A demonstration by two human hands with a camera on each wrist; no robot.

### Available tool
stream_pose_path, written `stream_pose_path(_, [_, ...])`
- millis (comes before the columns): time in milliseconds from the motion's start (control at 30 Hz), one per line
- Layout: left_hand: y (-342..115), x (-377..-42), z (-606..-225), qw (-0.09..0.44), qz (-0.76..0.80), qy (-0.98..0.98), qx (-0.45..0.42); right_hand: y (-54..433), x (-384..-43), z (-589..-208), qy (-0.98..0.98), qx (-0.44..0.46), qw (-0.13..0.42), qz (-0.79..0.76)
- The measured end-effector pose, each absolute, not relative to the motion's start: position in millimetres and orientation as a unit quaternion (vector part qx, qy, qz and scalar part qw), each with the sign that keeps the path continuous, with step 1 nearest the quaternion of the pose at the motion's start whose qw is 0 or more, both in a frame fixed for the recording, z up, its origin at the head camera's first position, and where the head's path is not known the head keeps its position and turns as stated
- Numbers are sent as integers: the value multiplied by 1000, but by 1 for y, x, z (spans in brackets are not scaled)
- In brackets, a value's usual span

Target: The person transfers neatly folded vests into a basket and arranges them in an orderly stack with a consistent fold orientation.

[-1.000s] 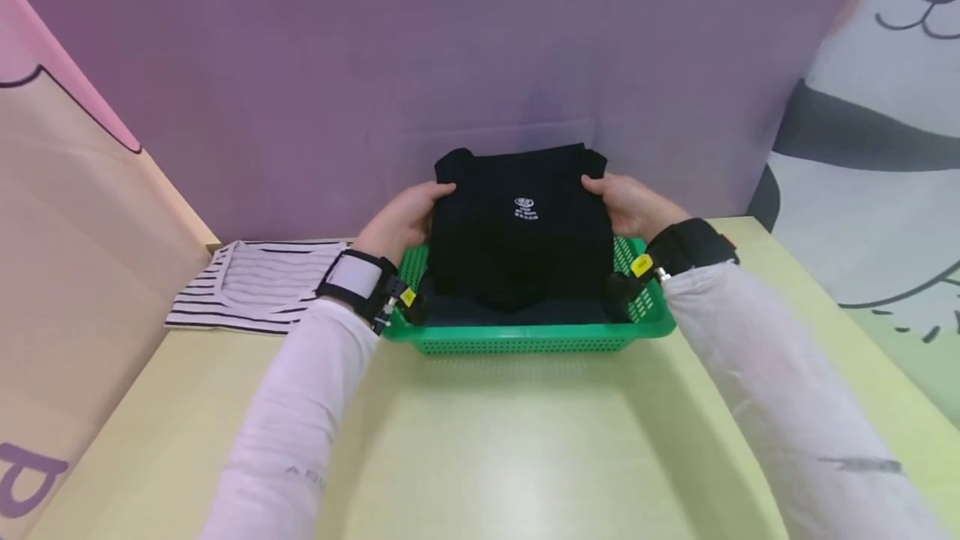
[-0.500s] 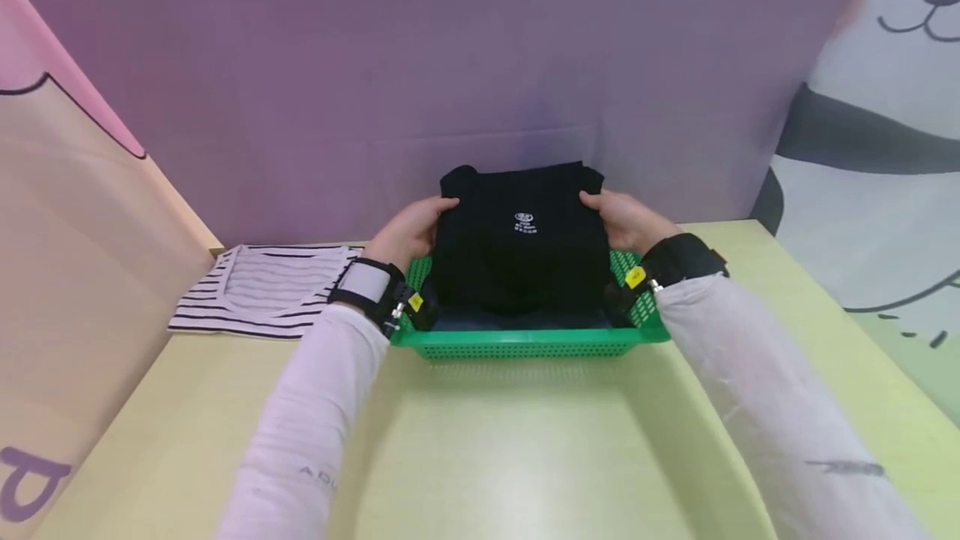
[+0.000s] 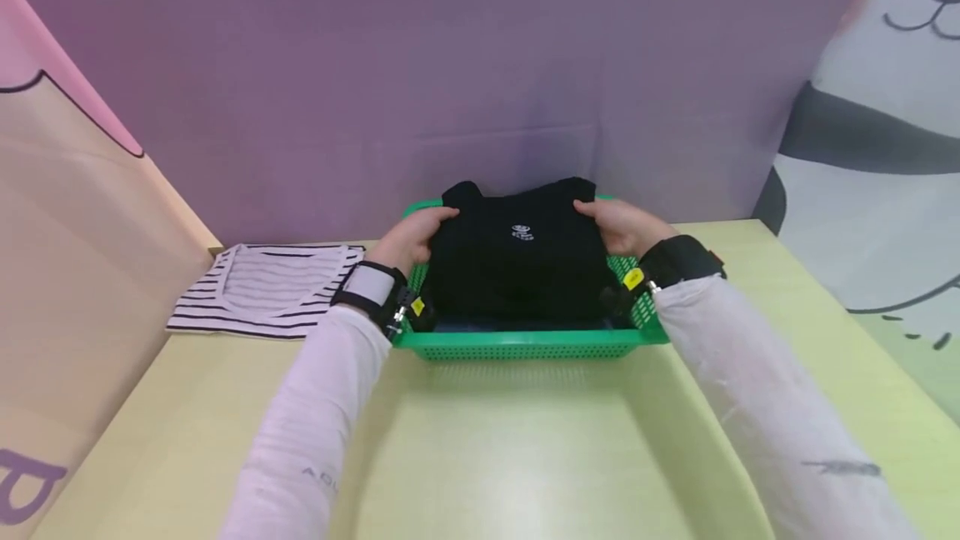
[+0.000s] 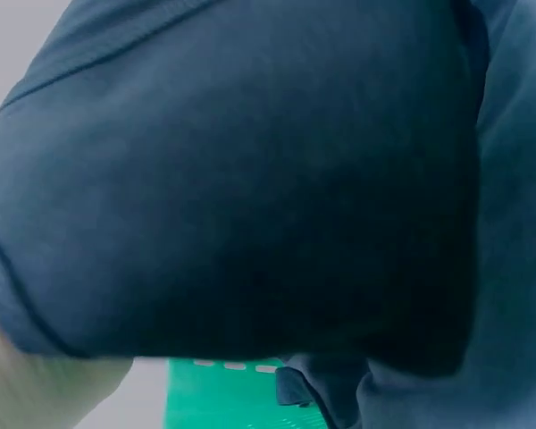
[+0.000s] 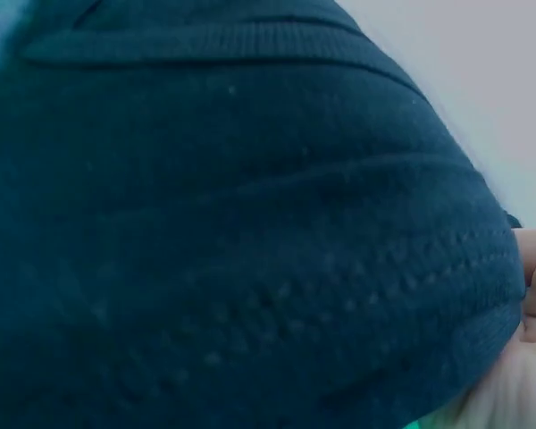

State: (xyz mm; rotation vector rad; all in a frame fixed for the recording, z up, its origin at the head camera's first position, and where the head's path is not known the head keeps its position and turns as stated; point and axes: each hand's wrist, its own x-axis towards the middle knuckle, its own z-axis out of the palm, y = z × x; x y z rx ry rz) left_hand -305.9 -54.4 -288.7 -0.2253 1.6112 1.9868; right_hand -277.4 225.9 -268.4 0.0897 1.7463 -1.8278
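A folded black T-shirt point(image 3: 517, 273) with a small white print lies tilted over the green perforated basket point(image 3: 525, 340), its lower part inside the rim. My left hand point(image 3: 411, 237) pinches the far left corner, thumb on top. On the far right corner my right hand point(image 3: 628, 225) does the same, its fingers hidden beneath the cloth. The left wrist view is mostly filled by the dark shirt point(image 4: 250, 179), with the basket wall point(image 4: 214, 393) below. Ribbed trim and stitching show on the shirt point(image 5: 250, 214) in the right wrist view. Under its front edge is a strip of dark blue cloth point(image 3: 487, 326).
A folded white-and-black striped shirt point(image 3: 262, 290) lies left of the basket on the pale yellow table point(image 3: 510, 448). Behind stands a purple cloth backdrop point(image 3: 450, 65), with a cartoon-printed panel point(image 3: 870, 190) to the right and another at left.
Both hands have lowered the T-shirt toward the basket. Its far edge has dropped and the green far rim now shows beside it. The grip on both corners is unchanged.
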Motion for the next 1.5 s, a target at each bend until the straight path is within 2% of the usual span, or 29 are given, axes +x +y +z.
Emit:
stream_pose_path(300, [-57,-305,-284,310,741,591,-76,227,-278,-261,669,44,325,-667])
stream_pose_path(567, [-58,-303,-281,326,711,619,-69,230,-278,-260,689,19,358,-630])
stream_pose_path(833, [-59,-302,-275,336,691,637,-51,231,-278,-259,690,21,365,-624])
stream_pose_path(1067, [-62,-304,-273,358,661,658,-40,232,-276,-260,716,18,351,-604])
stream_pose_path(1500, [-64,-301,-274,389,609,691,-3,235,-274,-273,719,7,365,-592])
